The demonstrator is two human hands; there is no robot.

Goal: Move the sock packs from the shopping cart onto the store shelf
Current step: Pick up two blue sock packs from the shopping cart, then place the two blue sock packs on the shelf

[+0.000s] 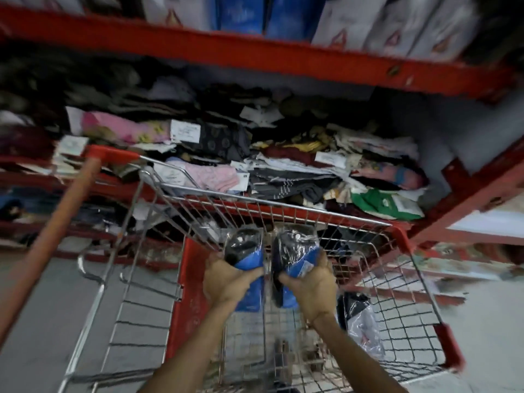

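Observation:
Over the wire shopping cart (408,316) I hold two sock packs side by side. My left hand (225,282) grips one sock pack (246,252), dark socks in clear plastic with a blue card. My right hand (310,282) grips a second, similar sock pack (295,253). Both packs point up toward the red store shelf (312,211), which is piled with mixed packed clothing. Another clear pack with dark and grey socks (358,319) lies against the cart's right side. The picture is blurred by motion.
The cart's red-orange handle bar (56,222) runs up the left. An upper red shelf beam (255,49) carries white and blue boxes (397,26). A red upright (467,182) stands at the right. Grey floor (34,336) lies left of the cart.

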